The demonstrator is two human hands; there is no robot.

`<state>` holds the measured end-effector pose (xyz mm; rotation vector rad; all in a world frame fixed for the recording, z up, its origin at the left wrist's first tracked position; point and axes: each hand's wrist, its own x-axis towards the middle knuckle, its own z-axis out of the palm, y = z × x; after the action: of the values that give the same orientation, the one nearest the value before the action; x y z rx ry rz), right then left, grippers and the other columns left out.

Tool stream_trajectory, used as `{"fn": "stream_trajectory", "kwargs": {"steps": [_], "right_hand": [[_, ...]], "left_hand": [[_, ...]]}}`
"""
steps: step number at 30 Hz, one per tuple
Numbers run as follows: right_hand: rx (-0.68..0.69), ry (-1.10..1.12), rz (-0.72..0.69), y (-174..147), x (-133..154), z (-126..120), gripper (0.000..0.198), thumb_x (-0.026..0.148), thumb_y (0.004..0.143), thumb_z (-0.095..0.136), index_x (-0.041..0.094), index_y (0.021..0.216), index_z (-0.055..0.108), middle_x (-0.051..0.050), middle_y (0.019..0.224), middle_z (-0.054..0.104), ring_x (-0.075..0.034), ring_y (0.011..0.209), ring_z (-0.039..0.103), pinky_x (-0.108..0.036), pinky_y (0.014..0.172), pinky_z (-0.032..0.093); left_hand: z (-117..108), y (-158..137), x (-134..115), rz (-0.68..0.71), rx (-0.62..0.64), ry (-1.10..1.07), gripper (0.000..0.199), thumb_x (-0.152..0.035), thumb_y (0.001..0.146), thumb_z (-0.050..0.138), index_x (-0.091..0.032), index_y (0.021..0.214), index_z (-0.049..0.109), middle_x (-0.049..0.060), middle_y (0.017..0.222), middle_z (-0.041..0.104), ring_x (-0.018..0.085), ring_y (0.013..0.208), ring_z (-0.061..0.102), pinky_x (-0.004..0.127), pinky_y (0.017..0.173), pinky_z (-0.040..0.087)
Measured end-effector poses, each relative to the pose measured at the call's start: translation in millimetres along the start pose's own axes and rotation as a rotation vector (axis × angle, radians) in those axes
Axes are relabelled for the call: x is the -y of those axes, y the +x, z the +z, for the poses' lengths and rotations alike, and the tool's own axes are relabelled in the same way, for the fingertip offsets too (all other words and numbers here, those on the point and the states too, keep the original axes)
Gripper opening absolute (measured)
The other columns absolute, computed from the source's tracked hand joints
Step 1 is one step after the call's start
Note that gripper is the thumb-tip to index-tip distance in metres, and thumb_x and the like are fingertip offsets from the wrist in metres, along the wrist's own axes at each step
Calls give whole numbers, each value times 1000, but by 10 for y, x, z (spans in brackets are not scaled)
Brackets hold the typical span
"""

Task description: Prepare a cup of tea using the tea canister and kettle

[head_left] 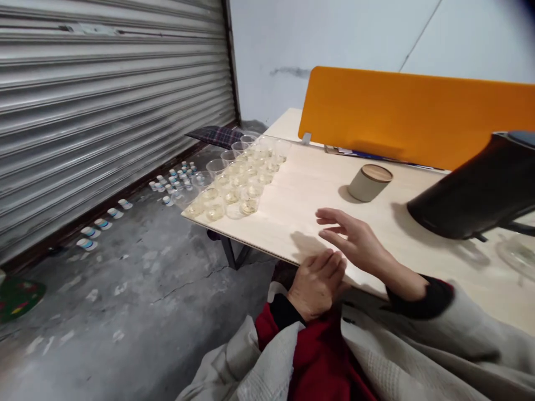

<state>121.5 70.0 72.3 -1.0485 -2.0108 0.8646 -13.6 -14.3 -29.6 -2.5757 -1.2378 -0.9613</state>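
My left hand rests at the table's front edge, its fingers lying flat and side by side, holding nothing. Just beyond it, my right hand hovers over the tabletop, palm turned inward, with loosely bent fingers apart from the thumb and nothing in them. Left of both hands, several clear plastic cups stand in rows, each with a little pale yellowish liquid at the bottom. Beyond my right hand sits a grey-green canister with a wooden lid. A large black kettle is at the right.
The pale wooden table has an orange divider panel along its back. A clear glass vessel is partly in view beside the kettle. Several small white-and-blue cups stand on the concrete floor near the metal shutter.
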Motion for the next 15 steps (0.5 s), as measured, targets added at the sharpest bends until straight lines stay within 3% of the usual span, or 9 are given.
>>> {"fn": "stream_trajectory", "kwargs": {"steps": [4,9,12,15], "right_hand": [[-166,-118,151,-859,-120,-604,46,53,94,71,24,130,69,-13,127,76,-29,110,77,-44,90,68],[-412,-286,373,-1904,-229,-1218,40,58,91,70,26,113,77,-11,106,81,-28,91,80,-41,77,66],[-639,-474,467,-2457,-244,-1542,28,54,85,71,28,94,79,-8,88,81,-28,76,77,-42,70,62],[-902,-664,562,-2899,-217,-1882,22,46,81,68,28,88,77,-6,75,78,-26,68,74,-41,69,57]], "left_hand": [[-87,122,-52,-77,-11,3,41,-46,108,54,-17,132,67,9,140,73,26,131,63,42,95,50],[-138,518,-186,-154,100,108,37,-47,107,55,-20,88,70,9,95,75,28,91,65,42,76,44],[-51,796,-313,-105,130,117,34,-44,107,57,-19,87,70,9,93,72,29,92,62,41,76,44],[72,1002,-414,-37,168,93,29,-40,105,60,-19,88,70,10,95,71,29,94,60,40,77,45]]}}
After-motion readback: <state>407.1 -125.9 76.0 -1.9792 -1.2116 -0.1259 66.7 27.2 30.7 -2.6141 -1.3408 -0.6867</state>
